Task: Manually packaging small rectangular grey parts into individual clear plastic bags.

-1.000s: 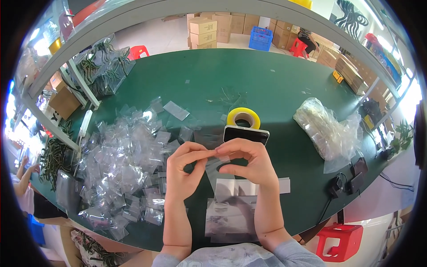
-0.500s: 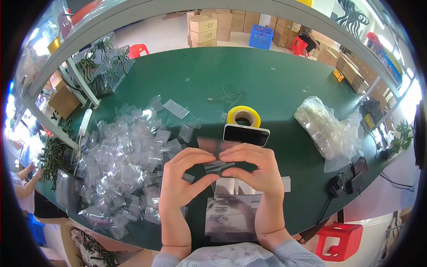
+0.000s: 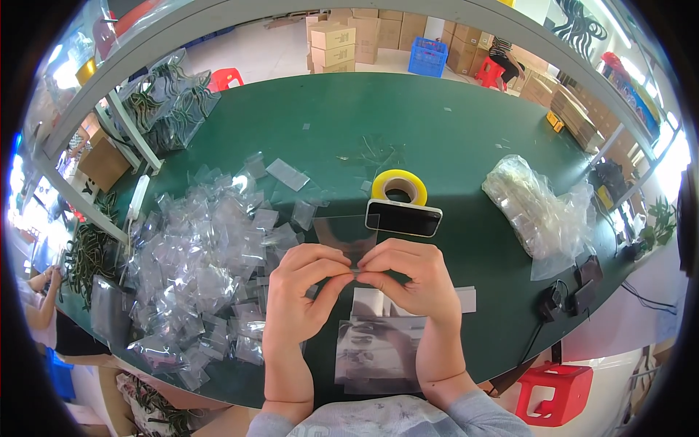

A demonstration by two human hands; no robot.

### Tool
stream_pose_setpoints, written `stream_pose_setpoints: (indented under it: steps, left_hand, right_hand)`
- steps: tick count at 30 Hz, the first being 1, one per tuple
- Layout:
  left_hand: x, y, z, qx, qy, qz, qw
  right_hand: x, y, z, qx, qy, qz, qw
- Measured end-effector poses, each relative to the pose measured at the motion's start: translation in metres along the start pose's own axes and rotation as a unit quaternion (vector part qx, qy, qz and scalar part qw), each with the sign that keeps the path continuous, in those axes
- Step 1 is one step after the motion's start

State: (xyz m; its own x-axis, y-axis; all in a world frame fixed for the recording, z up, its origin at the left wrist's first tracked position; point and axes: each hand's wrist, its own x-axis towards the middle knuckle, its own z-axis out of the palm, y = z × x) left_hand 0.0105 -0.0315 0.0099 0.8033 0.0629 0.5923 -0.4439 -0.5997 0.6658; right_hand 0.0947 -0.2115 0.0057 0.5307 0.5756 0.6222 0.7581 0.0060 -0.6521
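Above a green desk point(image 3: 484, 251), the left hand point(image 3: 302, 288) and right hand point(image 3: 415, 280) meet, equally near, thumbs and fingers pinching a clear plastic film point(image 3: 345, 231). It spreads forward from the fingertips, away from the body, a smartphone point(image 3: 404, 218) at its right; fingers hide its near part, so its long axis is unclear. Clear plastic pouches point(image 3: 196, 255) heap leftward.

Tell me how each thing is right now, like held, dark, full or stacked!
Bare left hand: fingers pinched
Bare right hand: fingers pinched
Thin clear plastic sheet: held between both hands
White-edged black phone: screen dark
Round yellow tape roll: wound, partly behind the phone
Small clear plastic bags: loosely heaped
Large clear plastic bag: bulging
Brown cardboard boxes: stacked
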Motion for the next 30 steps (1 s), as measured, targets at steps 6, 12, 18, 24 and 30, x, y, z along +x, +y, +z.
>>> stream_pose_setpoints:
  steps: [6,12,18,24,30]
  left_hand:
    - [0.0,-0.006,-0.002,-0.116,0.009,-0.085,0.99]
    - [0.005,0.01,0.007,-0.171,0.049,-0.105,0.978]
    - [0.001,-0.004,0.002,-0.06,0.037,-0.027,0.997]
    - [0.0,-0.002,0.003,-0.024,0.045,0.021,0.998]
    - [0.001,-0.003,0.003,-0.016,0.02,0.032,0.999]
  right_hand:
    - [0.008,-0.01,0.008,0.039,0.055,-0.015,0.998]
    - [0.002,-0.003,0.007,0.003,0.064,-0.002,0.998]
    - [0.003,-0.002,0.004,0.01,0.063,-0.028,0.998]
    - [0.004,-0.002,0.002,0.023,0.058,-0.047,0.997]
    - [0.002,0.002,0.003,0.026,0.042,-0.049,0.998]
